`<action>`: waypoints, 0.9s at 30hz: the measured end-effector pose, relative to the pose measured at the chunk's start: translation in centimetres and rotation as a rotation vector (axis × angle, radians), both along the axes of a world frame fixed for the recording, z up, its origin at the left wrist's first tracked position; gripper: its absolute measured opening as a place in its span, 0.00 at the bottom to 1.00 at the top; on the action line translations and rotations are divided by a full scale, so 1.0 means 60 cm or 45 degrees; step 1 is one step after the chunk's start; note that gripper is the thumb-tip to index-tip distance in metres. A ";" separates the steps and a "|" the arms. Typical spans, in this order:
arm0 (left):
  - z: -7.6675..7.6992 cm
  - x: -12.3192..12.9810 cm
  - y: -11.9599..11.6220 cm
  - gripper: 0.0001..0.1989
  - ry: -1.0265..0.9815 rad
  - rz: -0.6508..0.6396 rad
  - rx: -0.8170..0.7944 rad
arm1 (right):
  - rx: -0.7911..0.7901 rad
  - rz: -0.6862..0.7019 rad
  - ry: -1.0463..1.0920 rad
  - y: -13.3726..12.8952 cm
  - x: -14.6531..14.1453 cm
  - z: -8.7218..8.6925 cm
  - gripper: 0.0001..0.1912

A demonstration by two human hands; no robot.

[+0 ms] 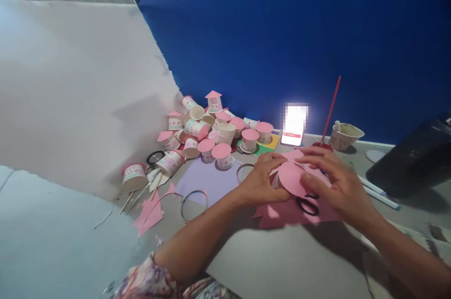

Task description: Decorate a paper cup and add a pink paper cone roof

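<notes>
In front of me, my left hand point(262, 179) is curled around a paper cup, mostly hidden by the fingers and by the pink paper disc point(291, 178) on top of it. The thumb and fingers of my right hand point(331, 179) press on the right side of that disc. Beneath both hands lies a pink paper sheet point(282, 216), with black-handled scissors point(308, 206) showing just below the disc.
Decorated paper cups point(223, 158), several with pink paper tops, crowd the back left. A lit phone point(293, 125) leans at the blue wall. To the right are a cup point(347, 137), markers point(380, 195) and a dark object point(412, 162). Tape rolls point(193, 205) and lilac paper point(207, 179) lie left.
</notes>
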State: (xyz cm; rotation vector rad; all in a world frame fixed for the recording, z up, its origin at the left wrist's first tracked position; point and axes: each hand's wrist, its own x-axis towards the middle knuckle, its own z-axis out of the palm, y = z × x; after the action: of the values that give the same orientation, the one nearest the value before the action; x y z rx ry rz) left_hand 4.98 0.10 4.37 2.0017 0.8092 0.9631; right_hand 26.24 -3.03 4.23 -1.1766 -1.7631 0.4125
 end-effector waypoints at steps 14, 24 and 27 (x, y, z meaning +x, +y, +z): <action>0.018 -0.317 -0.002 0.22 -0.702 0.981 -0.393 | -0.489 0.182 0.151 -0.007 -0.019 -0.041 0.19; -0.043 -0.333 0.001 0.34 -0.463 1.191 -0.197 | -0.555 0.495 -0.213 -0.024 -0.046 -0.068 0.11; -0.046 -0.334 -0.011 0.40 -0.400 1.226 -0.150 | -0.563 0.549 -0.200 -0.021 -0.044 -0.072 0.10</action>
State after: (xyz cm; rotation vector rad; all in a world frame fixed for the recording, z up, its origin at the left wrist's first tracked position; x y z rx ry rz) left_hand -15.07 -0.54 1.62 1.2527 1.6398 1.6448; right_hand 23.62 -4.26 -0.10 -1.1400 -2.1356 1.0314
